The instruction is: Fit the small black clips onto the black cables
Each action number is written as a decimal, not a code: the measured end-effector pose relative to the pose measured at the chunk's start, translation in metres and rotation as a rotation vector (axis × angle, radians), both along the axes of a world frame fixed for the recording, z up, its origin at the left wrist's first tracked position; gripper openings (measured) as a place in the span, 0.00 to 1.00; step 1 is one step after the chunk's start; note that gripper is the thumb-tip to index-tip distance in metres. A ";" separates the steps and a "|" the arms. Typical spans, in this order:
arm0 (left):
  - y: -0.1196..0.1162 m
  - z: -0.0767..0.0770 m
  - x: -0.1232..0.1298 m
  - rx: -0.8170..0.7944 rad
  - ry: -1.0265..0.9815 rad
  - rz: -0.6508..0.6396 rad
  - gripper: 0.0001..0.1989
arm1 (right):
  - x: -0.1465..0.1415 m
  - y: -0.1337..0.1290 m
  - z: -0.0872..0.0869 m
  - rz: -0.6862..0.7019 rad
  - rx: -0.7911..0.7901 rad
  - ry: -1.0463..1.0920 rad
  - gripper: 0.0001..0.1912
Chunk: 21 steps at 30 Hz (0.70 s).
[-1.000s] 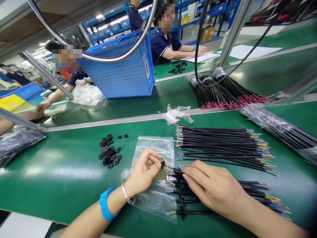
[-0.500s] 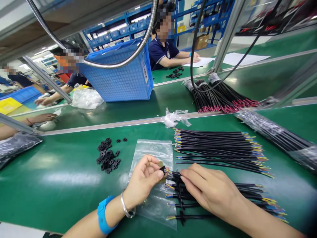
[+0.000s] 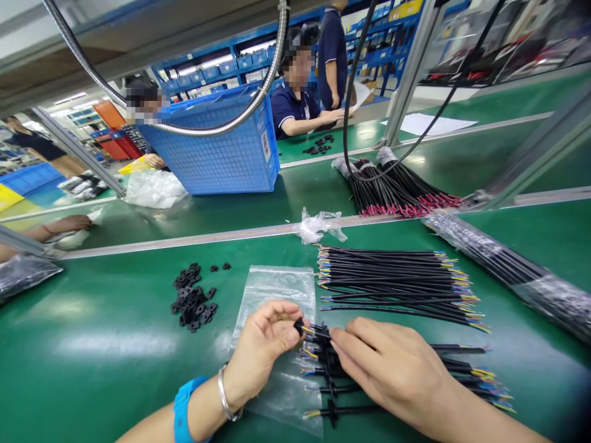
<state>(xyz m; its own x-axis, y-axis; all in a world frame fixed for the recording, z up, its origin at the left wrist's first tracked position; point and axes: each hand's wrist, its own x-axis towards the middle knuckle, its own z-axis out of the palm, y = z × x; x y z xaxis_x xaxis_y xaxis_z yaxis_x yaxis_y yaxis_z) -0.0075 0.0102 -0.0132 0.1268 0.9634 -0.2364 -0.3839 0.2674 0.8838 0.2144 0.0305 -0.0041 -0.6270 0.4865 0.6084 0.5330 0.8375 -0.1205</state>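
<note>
My left hand [image 3: 270,335] pinches a small black plastic piece [image 3: 299,326] between thumb and fingertips, right at the coloured wire ends of a cable. My right hand [image 3: 392,363] grips that black cable [image 3: 324,334] close to its stripped end, fingers pressed together. Below it lie several black cables [image 3: 355,409] with black fittings near their left ends, partly hidden under my right hand. A clear plastic bag [image 3: 277,286] lies flat beneath my left hand. To the left is a pile of loose black plastic pieces [image 3: 191,301].
A row of black cables [image 3: 388,271] lies behind my right hand. Farther right is a plastic-wrapped cable bundle [image 3: 508,264]. Beyond the metal rail [image 3: 207,235] stand a blue crate [image 3: 221,147] and red-tipped cable bundles [image 3: 397,184]. Co-workers are at the benches beyond.
The black piece in my left hand now meets the cable's wire ends. The view has shifted slightly. Across the bench, a seated person has raised a paper and a standing person has appeared.
</note>
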 end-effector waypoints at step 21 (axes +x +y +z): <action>-0.013 0.001 -0.002 0.651 0.689 -0.058 0.19 | 0.000 -0.013 0.010 0.025 -0.212 0.082 0.10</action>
<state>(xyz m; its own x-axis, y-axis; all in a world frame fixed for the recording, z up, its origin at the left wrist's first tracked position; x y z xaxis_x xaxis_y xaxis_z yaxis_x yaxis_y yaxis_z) -0.0094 -0.0025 -0.0122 0.2110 0.9290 0.3040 0.2760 -0.3550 0.8932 0.2141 0.0175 0.0061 -0.5931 0.5937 0.5438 0.4931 0.8018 -0.3377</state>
